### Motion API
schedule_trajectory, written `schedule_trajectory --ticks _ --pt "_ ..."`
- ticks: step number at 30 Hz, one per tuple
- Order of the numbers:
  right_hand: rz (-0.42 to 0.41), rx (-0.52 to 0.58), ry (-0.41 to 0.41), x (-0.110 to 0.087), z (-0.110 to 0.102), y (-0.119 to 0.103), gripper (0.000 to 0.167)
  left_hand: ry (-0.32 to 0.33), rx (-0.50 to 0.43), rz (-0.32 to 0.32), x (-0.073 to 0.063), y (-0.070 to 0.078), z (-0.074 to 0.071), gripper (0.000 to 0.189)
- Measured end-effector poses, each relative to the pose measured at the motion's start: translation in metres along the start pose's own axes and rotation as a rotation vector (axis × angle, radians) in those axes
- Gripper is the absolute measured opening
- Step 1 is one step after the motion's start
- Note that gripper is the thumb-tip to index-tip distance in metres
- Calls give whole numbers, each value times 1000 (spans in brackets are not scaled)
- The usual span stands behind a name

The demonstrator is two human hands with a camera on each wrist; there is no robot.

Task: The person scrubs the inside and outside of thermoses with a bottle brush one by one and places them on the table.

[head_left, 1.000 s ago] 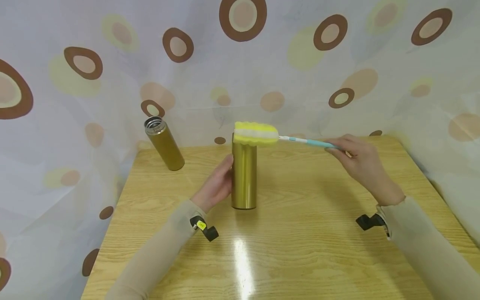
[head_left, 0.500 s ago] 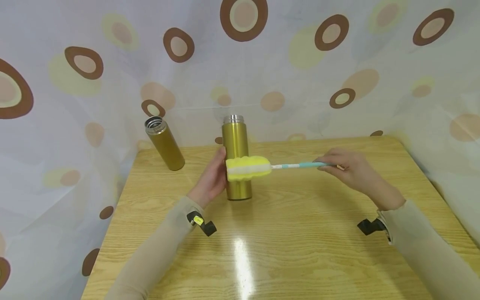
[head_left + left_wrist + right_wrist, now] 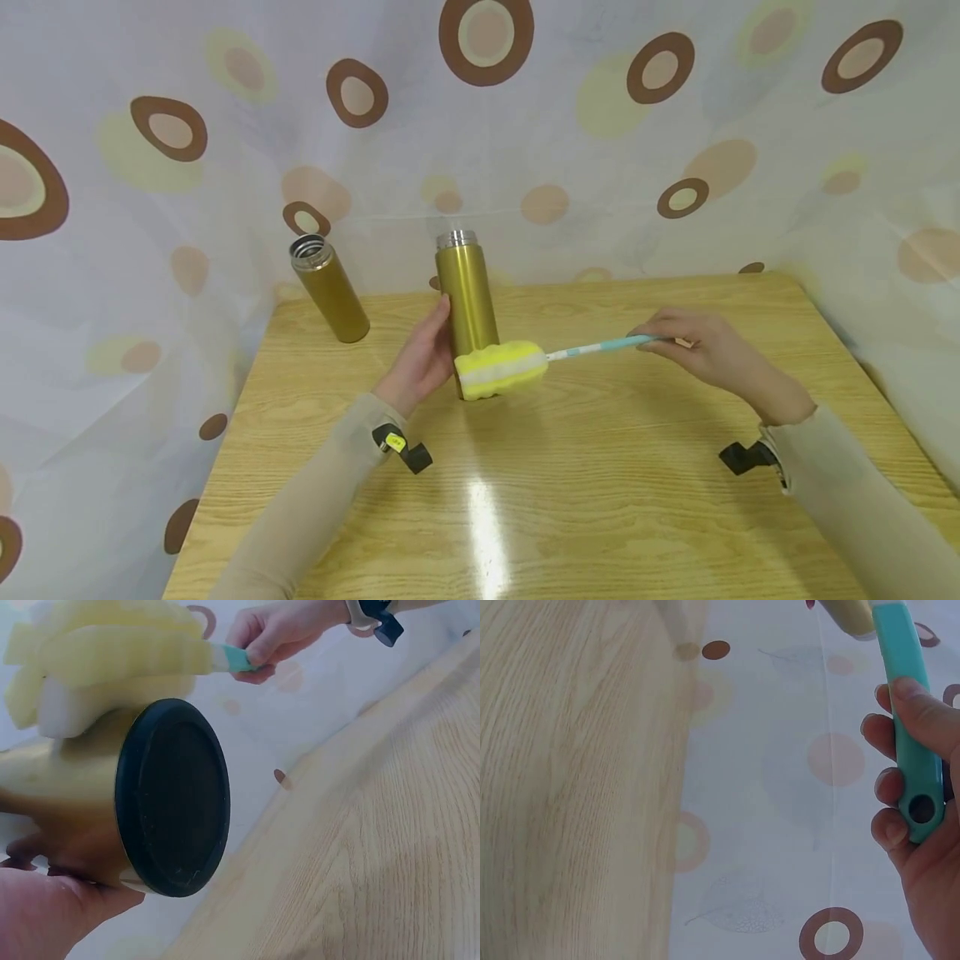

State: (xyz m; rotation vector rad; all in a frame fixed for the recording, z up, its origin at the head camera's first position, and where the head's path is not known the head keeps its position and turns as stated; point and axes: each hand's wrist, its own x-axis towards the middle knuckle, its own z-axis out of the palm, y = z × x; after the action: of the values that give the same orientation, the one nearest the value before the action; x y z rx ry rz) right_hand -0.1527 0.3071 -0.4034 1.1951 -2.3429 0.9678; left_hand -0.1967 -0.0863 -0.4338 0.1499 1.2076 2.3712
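Observation:
A gold thermos flask (image 3: 467, 292) with a bare steel neck is in my left hand (image 3: 422, 362), gripped from its left side. It leans slightly left, and its black base (image 3: 176, 799) fills the middle of the left wrist view, raised off the table. By its handle, my right hand (image 3: 693, 346) holds a bottle brush (image 3: 501, 368) with a yellow and white sponge head. That head lies across the lower part of the flask, against its outer wall. In the right wrist view the fingers curl round the turquoise handle (image 3: 909, 727).
A second gold flask (image 3: 335, 300), lidless, stands upright at the table's back left. Patterned cloth (image 3: 592, 150) hangs behind the wooden table (image 3: 600, 483) and at its sides.
The brush head has come down from the flask's top to its lower wall. The flask has risen, shifted left and tilted a little. The other flask has stayed put.

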Motion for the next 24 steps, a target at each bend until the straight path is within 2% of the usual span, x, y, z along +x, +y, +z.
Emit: schedule_trajectory --ticks 5,9,13,16,21,24 --pt "18 -56 64 2 -4 0 14 -53 11 -55 -3 -1 -1 49" --pt "36 -86 124 4 -7 1 17 -130 83 -92 -3 -5 -2 51" --pt "65 -109 196 7 -10 2 16 -174 126 -84 -3 -10 -3 57" --pt "80 -136 231 10 -12 1 18 -182 148 -64 -4 -14 -2 54" --pt "91 -185 256 14 -14 0 33 -173 136 -47 -4 -17 1 35" --pt "75 -196 262 14 -14 1 25 -162 123 -41 -3 -17 3 33"
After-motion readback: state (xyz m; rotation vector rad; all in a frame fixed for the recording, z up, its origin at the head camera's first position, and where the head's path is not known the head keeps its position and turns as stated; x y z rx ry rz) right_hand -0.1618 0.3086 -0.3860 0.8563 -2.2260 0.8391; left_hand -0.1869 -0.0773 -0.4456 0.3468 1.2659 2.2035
